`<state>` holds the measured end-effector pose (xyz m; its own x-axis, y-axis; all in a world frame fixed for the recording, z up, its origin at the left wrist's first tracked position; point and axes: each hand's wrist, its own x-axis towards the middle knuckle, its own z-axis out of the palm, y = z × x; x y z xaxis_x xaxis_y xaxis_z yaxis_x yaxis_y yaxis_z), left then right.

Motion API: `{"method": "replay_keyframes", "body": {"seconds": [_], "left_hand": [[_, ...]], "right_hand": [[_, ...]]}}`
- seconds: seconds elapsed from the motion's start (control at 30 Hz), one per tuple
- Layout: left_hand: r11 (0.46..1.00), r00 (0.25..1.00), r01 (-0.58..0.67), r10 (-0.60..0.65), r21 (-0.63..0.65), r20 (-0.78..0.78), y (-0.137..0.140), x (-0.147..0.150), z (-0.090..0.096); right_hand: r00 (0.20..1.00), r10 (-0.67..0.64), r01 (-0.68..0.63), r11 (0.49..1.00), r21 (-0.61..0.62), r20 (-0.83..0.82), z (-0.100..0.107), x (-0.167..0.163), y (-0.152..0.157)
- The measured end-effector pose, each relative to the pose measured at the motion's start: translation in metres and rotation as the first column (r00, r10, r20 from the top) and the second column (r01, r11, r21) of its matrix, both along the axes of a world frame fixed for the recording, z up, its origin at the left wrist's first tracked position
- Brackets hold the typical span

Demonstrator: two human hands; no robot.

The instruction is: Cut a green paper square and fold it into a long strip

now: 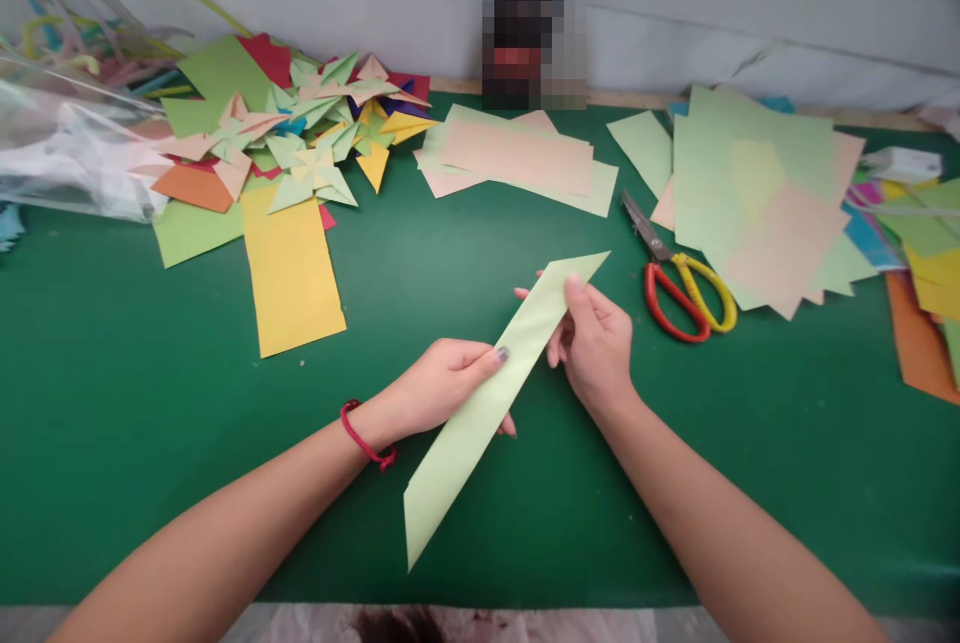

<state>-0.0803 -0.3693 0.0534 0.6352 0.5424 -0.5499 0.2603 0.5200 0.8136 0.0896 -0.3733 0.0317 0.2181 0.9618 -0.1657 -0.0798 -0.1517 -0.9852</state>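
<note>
A long light-green strip of paper (pixel 469 428) with slanted ends is held up diagonally over the green table, its top end pointing right. My left hand (pixel 450 378) grips it about midway, thumb on the front and fingers behind. Near the upper end my right hand (pixel 598 333) pinches the strip between its thumb and the fingers at the back. Most fingers of both hands are hidden behind the paper. To the right of my right hand lie scissors (pixel 660 253) with one red and one yellow handle, their blades slightly apart.
Folded paper stars (pixel 315 168) pile up at the back left, beside a yellow sheet (pixel 292 273) and a clear plastic bag (pixel 75 143). Pink and green strips (pixel 517 153) lie at the back middle. Stacked sheets (pixel 705 163) and coloured paper (pixel 926 293) occupy the right.
</note>
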Motion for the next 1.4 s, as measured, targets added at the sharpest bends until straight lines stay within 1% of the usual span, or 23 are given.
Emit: {"method": "replay_keyframes", "body": {"seconds": [0.13, 0.27, 0.4, 0.6, 0.8, 1.0, 1.13, 1.27, 1.4], "left_hand": [[1.0, 1.0, 0.014, -0.014, 0.002, -0.01, 0.001, 0.0, 0.002], [1.0, 1.0, 0.018, -0.018, -0.004, -0.01, 0.001, 0.0, 0.003], [1.0, 1.0, 0.029, -0.029, 0.008, -0.003, 0.0, 0.0, 0.001], [0.998, 0.999, 0.046, -0.046, 0.036, 0.002, 0.0, -0.001, 0.0], [0.995, 0.998, 0.065, -0.063, 0.072, -0.025, -0.001, -0.001, 0.001], [0.974, 0.994, 0.099, -0.087, 0.206, -0.067, -0.002, 0.001, 0.0], [0.97, 0.993, 0.102, -0.087, 0.219, -0.078, -0.003, 0.002, -0.002], [0.964, 0.989, 0.13, -0.108, 0.232, -0.105, -0.004, 0.002, -0.002], [0.963, 0.986, 0.141, -0.115, 0.229, -0.124, -0.004, 0.002, -0.002]], "right_hand": [[1.0, -0.012, 0.011, 1.0, 0.022, 0.007, -0.001, 0.003, 0.002], [1.0, -0.011, 0.011, 1.0, -0.002, 0.004, 0.001, 0.004, 0.001], [1.0, 0.011, -0.011, 0.999, -0.035, -0.018, 0.007, -0.002, 0.0], [0.995, 0.069, -0.065, 0.996, -0.063, 0.074, 0.016, -0.006, -0.003], [0.994, 0.094, -0.088, 0.992, -0.092, 0.057, 0.012, -0.001, -0.001], [0.995, 0.054, -0.046, 0.995, -0.091, 0.081, 0.003, -0.002, -0.003], [0.99, 0.019, -0.01, 0.998, -0.06, 0.142, -0.001, -0.003, -0.004], [0.989, -0.045, 0.05, 0.998, -0.038, 0.138, -0.003, -0.004, -0.002], [0.987, -0.048, 0.056, 0.997, -0.046, 0.152, -0.002, -0.004, -0.002]]}}
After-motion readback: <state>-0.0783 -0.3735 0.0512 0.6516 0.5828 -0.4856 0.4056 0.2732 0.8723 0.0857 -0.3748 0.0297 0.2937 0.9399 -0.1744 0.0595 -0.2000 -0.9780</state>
